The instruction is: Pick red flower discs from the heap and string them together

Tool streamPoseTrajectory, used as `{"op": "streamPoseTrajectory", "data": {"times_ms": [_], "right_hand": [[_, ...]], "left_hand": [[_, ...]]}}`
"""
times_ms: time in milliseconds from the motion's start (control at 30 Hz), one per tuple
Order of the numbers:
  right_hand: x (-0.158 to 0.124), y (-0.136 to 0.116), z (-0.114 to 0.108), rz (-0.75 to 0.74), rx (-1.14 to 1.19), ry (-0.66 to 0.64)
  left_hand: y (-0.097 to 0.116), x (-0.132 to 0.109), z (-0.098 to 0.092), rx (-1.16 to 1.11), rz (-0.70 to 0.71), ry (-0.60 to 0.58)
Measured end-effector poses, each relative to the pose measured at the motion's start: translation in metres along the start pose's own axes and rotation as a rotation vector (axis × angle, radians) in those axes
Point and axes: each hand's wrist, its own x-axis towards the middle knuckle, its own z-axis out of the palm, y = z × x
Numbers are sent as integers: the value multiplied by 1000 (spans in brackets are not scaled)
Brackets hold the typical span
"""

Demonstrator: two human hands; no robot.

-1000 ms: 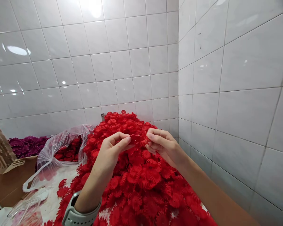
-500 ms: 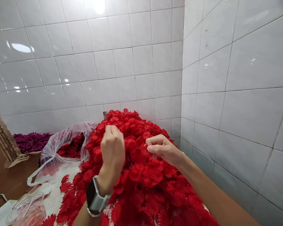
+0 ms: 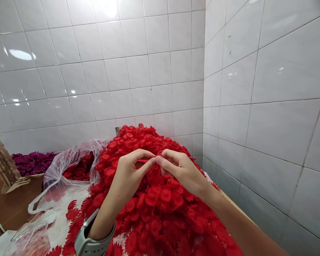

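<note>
A big heap of red plastic flower heads (image 3: 160, 209) fills the corner of a table against white tiled walls. My left hand (image 3: 128, 174) and my right hand (image 3: 181, 170) meet fingertip to fingertip just above the heap. Both are pinched together on a red flower piece (image 3: 156, 157) held between them, mostly hidden by the fingers. A grey watch (image 3: 92, 241) sits on my left wrist.
A clear plastic bag (image 3: 66, 167) with more red flowers lies left of the heap. Purple flowers (image 3: 32, 161) sit in a cardboard box (image 3: 5, 185) at far left. A clear container (image 3: 29, 240) stands at the lower left. Tiled walls close off the back and right.
My left hand, which had turned its back to me and reached into the heap, has come back to meet my right hand. Both now pinch a flower piece together.
</note>
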Motion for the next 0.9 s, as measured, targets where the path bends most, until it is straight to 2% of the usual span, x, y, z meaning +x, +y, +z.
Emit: {"op": "streamPoseTrajectory", "data": {"times_ms": [100, 200, 300, 500, 667, 733, 900], "right_hand": [[-1, -1, -2, -5, 2, 23], [-1, 0, -3, -43, 17, 3], [-1, 1, -5, -70, 104, 17], [0, 1, -7, -51, 381, -15], [1, 3, -6, -25, 507, -33], [1, 2, -6, -34, 470, -32], [-3, -5, -6, -36, 201, -14]], "left_hand": [[4, -3, 0, -5, 76, -16], [6, -4, -2, -3, 89, 4], [8, -4, -3, -63, 29, -19], [12, -4, -2, -329, -149, -89], [14, -4, -1, -480, -224, -116], [14, -4, 0, -471, -223, -90], [11, -4, 0, -366, -183, -32]]}}
